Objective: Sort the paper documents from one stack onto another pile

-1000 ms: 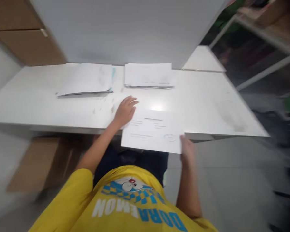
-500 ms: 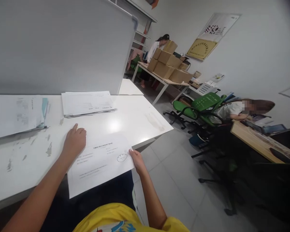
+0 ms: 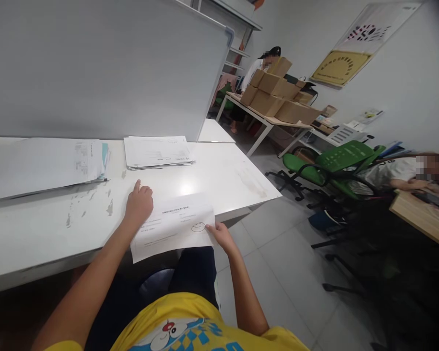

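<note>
Paper is what both your hands are on: a single printed sheet [image 3: 173,225] lies at the near edge of the white tabletop [image 3: 237,180], its near part hanging over the edge above your lap. Its long axis runs roughly from 8 o'clock to 2 o'clock, with a round stamp near the right end. Your left hand [image 3: 139,204] rests on the sheet's far left corner, fingers loosely curled and gripping nothing, the index finger stretched out toward 11 o'clock onto the bare tabletop. Your right hand [image 3: 221,235] sits at the sheet's near right corner, at about 4 o'clock from the left hand, and its fingers are closed on the paper's edge; the sheet lies between the two hands, so neither is clearly nearer. Beyond the left hand, at 12 o'clock, lies a small stack of papers [image 3: 157,151], and at 10 o'clock a larger stack [image 3: 40,165], both well apart from the sheet and backed by a grey partition [image 3: 113,68]. The fingertips under the right corner are hidden by the paper, the print is too small to read, and your left palm covers the corner beneath it.
</note>
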`<state>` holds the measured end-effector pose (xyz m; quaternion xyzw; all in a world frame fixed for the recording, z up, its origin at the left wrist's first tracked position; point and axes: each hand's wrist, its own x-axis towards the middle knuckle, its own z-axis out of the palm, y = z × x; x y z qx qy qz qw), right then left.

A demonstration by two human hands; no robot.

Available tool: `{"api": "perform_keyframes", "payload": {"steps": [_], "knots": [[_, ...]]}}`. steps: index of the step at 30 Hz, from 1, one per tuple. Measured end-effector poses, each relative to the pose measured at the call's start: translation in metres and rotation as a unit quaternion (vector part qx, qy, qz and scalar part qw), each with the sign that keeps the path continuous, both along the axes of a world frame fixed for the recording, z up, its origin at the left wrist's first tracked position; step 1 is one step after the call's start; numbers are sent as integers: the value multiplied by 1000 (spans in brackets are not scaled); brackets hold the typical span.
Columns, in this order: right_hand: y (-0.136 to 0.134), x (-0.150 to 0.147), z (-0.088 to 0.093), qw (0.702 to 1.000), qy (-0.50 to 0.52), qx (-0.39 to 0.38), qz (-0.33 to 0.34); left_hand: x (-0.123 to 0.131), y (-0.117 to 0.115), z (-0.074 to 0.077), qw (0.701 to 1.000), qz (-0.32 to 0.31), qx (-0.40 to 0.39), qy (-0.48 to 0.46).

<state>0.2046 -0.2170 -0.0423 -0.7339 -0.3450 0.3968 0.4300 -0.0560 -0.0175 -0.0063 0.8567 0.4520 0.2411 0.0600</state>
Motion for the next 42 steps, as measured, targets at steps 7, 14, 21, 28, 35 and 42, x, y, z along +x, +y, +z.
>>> {"api": "perform_keyframes", "payload": {"steps": [7, 14, 21, 28, 35, 42], "knots": [[-3, 1, 12, 998, 9, 54, -41, -4, -4, -1, 1000, 15, 24, -8], [-12, 23, 37, 982, 99, 129, -98, -9, 2, -6, 995, 48, 11, -82], [5, 49, 43, 943, 122, 243, -190, -9, 0, -6, 988, 120, 17, -91], [56, 46, 90, 929, 32, 353, -106, -4, -6, -5, 990, 124, 16, -63], [159, 41, 131, 923, 88, 372, 47, -3, -11, -9, 993, 105, 3, -46], [267, 41, 82, 965, 146, 210, 54, 1, -18, -7, 996, 90, 10, 17]]}}
